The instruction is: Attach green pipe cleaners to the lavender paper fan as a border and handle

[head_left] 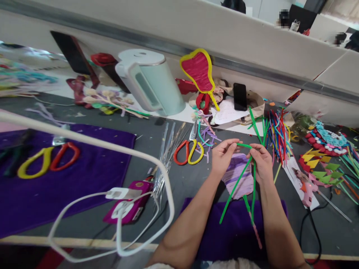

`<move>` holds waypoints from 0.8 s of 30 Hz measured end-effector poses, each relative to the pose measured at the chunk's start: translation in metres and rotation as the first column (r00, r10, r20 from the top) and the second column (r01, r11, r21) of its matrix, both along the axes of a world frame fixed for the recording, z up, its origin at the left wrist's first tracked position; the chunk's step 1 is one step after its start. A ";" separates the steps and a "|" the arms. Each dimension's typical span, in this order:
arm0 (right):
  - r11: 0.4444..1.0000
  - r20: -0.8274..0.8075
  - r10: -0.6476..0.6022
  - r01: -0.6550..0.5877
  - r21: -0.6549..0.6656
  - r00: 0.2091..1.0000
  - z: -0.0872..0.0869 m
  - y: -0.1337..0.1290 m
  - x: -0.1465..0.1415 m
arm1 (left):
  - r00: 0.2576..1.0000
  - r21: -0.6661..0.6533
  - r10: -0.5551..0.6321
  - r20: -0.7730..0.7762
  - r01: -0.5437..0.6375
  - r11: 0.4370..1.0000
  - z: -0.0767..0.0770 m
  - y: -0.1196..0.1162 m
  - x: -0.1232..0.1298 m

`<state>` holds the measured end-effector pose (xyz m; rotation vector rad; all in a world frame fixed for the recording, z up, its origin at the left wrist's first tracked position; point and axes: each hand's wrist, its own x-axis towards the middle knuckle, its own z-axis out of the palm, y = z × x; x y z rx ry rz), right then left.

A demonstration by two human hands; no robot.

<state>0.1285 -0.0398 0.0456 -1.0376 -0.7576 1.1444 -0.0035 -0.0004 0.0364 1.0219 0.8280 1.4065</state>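
Note:
My left hand (224, 155) pinches one part of a green pipe cleaner (237, 179) between thumb and fingers. Close by on the right, my right hand (261, 158) grips the same green stems, and two long ends hang down below it. Underneath lies a flat lilac and purple striped piece (238, 173) with a green and pink stem, partly hidden by the green lengths. A purple cloth (224, 231) is spread beneath it at the table's front edge. Scissors with red and yellow handles (188, 151) rest left of my left hand.
Bundled pipe cleaners (277, 134) lie beyond my right hand, with a pink glue gun (307, 192) on paper farther right. On the left are a power strip (130, 201), a looping white cable (165, 186), and a second pair of scissors (66, 155). An electric kettle (157, 86) stands behind.

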 end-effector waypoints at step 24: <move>0.953 -0.179 0.137 -0.179 -0.245 0.974 -0.007 0.007 0.004 | 0.996 0.008 0.054 -0.065 -0.054 0.999 -0.002 0.002 0.001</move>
